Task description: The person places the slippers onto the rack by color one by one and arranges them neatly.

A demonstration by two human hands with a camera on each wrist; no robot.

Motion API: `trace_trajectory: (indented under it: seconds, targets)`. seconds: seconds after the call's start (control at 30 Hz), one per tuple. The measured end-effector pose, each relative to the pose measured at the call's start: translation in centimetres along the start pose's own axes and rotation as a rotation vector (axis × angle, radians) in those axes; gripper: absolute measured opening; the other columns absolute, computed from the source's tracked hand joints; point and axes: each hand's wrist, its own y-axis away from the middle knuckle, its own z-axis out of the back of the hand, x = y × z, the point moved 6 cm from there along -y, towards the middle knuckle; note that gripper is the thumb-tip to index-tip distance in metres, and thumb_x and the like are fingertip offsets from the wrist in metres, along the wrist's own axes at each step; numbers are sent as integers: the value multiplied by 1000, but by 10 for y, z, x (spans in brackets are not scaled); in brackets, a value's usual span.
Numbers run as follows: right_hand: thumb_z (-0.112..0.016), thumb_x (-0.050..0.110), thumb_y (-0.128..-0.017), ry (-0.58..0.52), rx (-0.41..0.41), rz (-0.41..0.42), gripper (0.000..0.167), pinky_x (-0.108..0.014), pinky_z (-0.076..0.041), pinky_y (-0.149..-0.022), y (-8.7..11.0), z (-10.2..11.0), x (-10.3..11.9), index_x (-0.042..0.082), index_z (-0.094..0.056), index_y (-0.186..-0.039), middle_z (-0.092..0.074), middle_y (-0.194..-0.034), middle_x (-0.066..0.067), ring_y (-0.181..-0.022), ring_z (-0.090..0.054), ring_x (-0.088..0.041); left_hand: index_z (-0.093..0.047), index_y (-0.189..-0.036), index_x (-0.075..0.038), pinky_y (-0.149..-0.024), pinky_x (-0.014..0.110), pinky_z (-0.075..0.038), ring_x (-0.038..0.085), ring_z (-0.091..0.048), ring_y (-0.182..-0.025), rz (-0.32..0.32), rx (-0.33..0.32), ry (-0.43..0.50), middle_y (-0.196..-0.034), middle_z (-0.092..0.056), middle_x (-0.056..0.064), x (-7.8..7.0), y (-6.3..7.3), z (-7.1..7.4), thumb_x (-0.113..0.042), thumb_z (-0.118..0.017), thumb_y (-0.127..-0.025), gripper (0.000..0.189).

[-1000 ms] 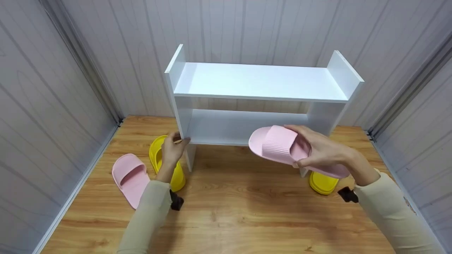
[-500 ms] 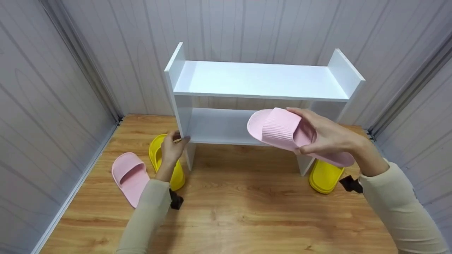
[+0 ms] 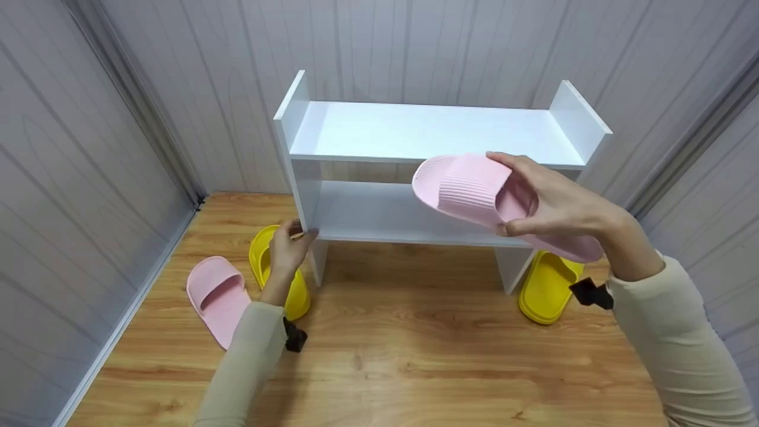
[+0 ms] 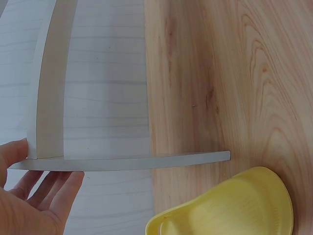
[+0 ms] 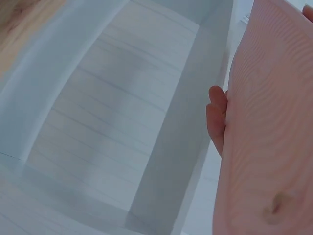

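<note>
A pink slipper is in my right hand, gripped around its middle with thumb on the near edge and fingers on the far edge. It hangs in front of the white shelf, between the two boards, toe pointing left. The slipper's sole fills the right side of the right wrist view. My left hand pinches the shelf's left side panel, thumb on one face and fingers on the other. Just beside that hand, a yellow slipper lies on the wooden floor, partly hidden by the wrist.
Another pink slipper lies at the far left, partly under the left sleeve. Near the shelf's right leg rest yellow slippers, apparently stacked. Panelled walls enclose the back and both sides.
My right hand has raised the pink slipper from lower-board height toward the upper board, uncovering more of the yellow slippers at right. The left hand stays on the side panel.
</note>
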Motion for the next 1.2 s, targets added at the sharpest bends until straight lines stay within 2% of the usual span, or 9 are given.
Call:
trace_trajectory:
  seconds: [0.37,0.67,0.83,1.0,1.2]
  targets:
    - [-72,27,-68,97,-85,-171,90,-46,-32,-84,-6,14,-3,12,-19,-140,-32,-130,-10,-104,-35,-24,-55,-108,7,-79,36,-47,30,-53,-99,7,-5,-22,-106,-55,22,2,-1,0,-5,-63,-79,33]
    - [-70,35,-69,181,-126,-197,91,-48,-29,-89,-17,20,4,4,-20,-139,-34,-129,-16,-107,-34,-27,-54,-109,5,-79,34,-47,28,-54,-99,26,-3,-27,-107,-55,20,3,-1,1,-9,-63,-80,34]
    - [-69,39,-69,224,-138,-255,91,-47,-33,-83,-24,22,3,4,-21,-138,-40,-122,-14,-102,-37,-27,-54,-107,7,-79,35,-47,29,-54,-99,3,-11,-32,-106,-56,21,3,-1,1,-8,-63,-79,33]
    - [-68,42,-70,267,-167,-328,90,-48,-33,-81,-33,27,0,2,-22,-136,-40,-121,-19,-102,-37,-30,-56,-104,7,-76,36,-48,30,-55,-97,-24,-23,-32,-103,-57,22,2,-1,1,-6,-64,-78,30]
    - [-62,49,-72,292,-158,-437,93,-51,-34,-80,-41,28,-10,0,-19,-137,-39,-122,-23,-103,-35,-35,-55,-104,8,-78,37,-47,30,-55,-98,-6,-14,-20,-104,-56,22,4,-1,0,-5,-63,-79,29]
